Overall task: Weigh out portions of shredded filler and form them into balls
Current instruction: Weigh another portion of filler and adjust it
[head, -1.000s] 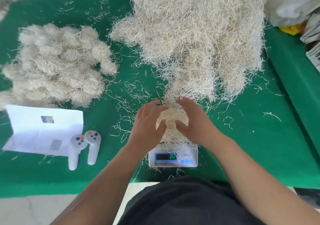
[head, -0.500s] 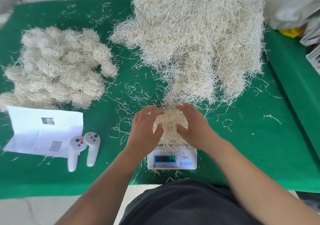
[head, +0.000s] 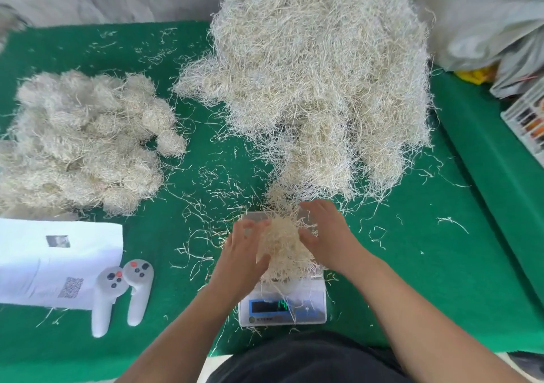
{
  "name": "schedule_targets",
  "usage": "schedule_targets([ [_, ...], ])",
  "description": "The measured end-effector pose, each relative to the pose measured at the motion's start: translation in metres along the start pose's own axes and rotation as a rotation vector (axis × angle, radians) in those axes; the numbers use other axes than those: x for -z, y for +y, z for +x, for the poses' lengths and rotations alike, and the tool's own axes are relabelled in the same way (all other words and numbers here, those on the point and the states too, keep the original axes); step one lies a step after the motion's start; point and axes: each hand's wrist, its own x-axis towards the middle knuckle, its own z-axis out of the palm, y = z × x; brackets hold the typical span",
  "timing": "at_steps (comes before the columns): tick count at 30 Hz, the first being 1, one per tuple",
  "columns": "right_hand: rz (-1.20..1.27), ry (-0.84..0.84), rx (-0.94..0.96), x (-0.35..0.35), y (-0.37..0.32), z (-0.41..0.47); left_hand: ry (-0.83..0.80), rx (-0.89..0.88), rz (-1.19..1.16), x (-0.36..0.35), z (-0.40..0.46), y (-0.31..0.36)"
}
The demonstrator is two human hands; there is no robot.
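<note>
A wad of pale shredded filler (head: 282, 244) sits over the small white digital scale (head: 306, 300), whose display shows 14. My left hand (head: 241, 253) cups the wad from the left with its thumb curled under it. My right hand (head: 323, 235) grips it from the right. A big loose heap of filler (head: 318, 82) lies just behind the scale. A pile of several formed balls (head: 85, 141) rests at the left of the green table (head: 426, 265).
Two white handheld controllers (head: 123, 291) and a white printed sheet (head: 44, 262) lie at the front left. Plastic bags (head: 488, 20) and a box of coloured items (head: 530, 120) stand at the right. Stray strands litter the cloth.
The scale reading dropped from 30 to 14 as both hands gathered and lifted the wad. The view has tilted slightly; the hands stay together around the filler.
</note>
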Motion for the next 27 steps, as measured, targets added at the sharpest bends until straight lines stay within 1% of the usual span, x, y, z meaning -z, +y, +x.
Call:
schedule_targets([
  [4,0.046,0.079,-0.118,0.007,-0.001,0.041,0.059,0.028,-0.027,0.011,0.014,0.014],
  [6,0.044,0.050,-0.250,0.010,-0.001,0.067,0.178,0.045,-0.110,0.021,0.020,0.022],
  [7,0.106,0.024,-0.346,0.013,-0.002,0.080,0.252,0.053,-0.156,0.026,0.024,0.026],
  [9,0.352,-0.037,-0.506,0.020,-0.003,0.102,0.350,0.061,-0.214,0.035,0.034,0.033],
  [11,0.586,-0.095,-0.564,0.026,-0.002,0.117,0.347,0.063,-0.243,0.043,0.046,0.039],
  [12,0.632,-0.082,-0.555,0.027,-0.002,0.121,0.323,0.057,-0.253,0.046,0.052,0.041],
  [13,0.605,-0.027,-0.511,0.030,-0.003,0.122,0.296,0.050,-0.263,0.049,0.057,0.042],
  [14,0.526,0.055,-0.446,0.033,-0.006,0.122,0.270,0.043,-0.275,0.051,0.062,0.042],
  [17,0.325,0.308,-0.195,0.042,-0.014,0.109,0.216,0.037,-0.302,0.056,0.083,0.044],
  [19,0.280,0.470,-0.032,0.047,-0.021,0.094,0.188,0.017,-0.271,0.058,0.102,0.053],
  [21,0.259,0.582,0.117,0.050,-0.032,0.083,0.145,-0.042,-0.202,0.063,0.123,0.069],
  [23,0.242,0.617,0.227,0.053,-0.041,0.078,0.141,-0.115,-0.070,0.070,0.145,0.086],
  [25,0.340,0.566,0.234,0.058,-0.043,0.078,0.205,-0.147,0.047,0.079,0.160,0.094],
  [26,0.423,0.538,0.221,0.061,-0.043,0.079,0.239,-0.156,0.042,0.084,0.165,0.095],
  [27,0.470,0.526,0.204,0.064,-0.040,0.080,0.238,-0.156,-0.055,0.089,0.168,0.094],
])
